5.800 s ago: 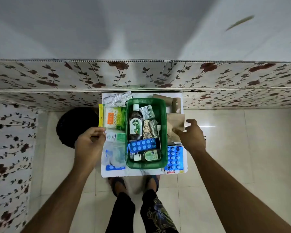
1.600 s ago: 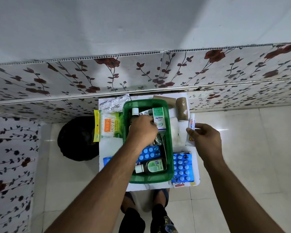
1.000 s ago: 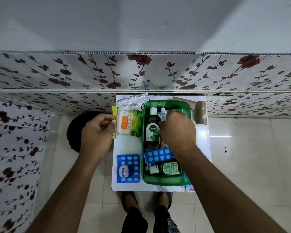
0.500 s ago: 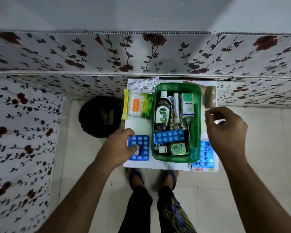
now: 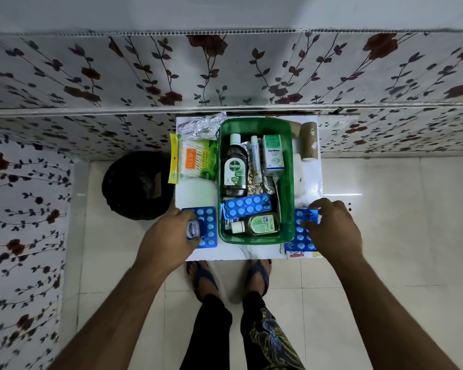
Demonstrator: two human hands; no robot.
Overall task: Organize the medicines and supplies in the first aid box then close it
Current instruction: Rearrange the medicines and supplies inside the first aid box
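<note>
Both hands now down on outer strips: left hand [image 5: 169, 236] pinching tin [image 5: 193, 229] and strip [image 5: 207, 227]; right hand [image 5: 330, 227] spread over strip [image 5: 301, 237]. Risk: tin sliding off, box [image 5: 288, 182] overfilling.

box [image 5: 288, 182]: translucent green plastic, glossy
Dettol bottle [image 5: 235, 169]: dark shiny plastic
blister strips [image 5: 247, 205]: glossy blue foil
floor [image 5: 398, 209]: polished pale tile
bandage roll [image 5: 308, 141]: matt tan cloth

Open from above: green box [image 5: 289, 182], though crowded inside by Dettol bottle [image 5: 235, 169], Optibex carton [image 5: 273, 153] and blue blister strip [image 5: 247, 205]. Bare white tabletop [image 5: 195, 193] at frame centre-left. Hemmed along the upper edge by flowered wall [image 5: 225, 76]; flanked by cotton-bud pack [image 5: 193, 162] and brown roll [image 5: 309, 140].
</note>
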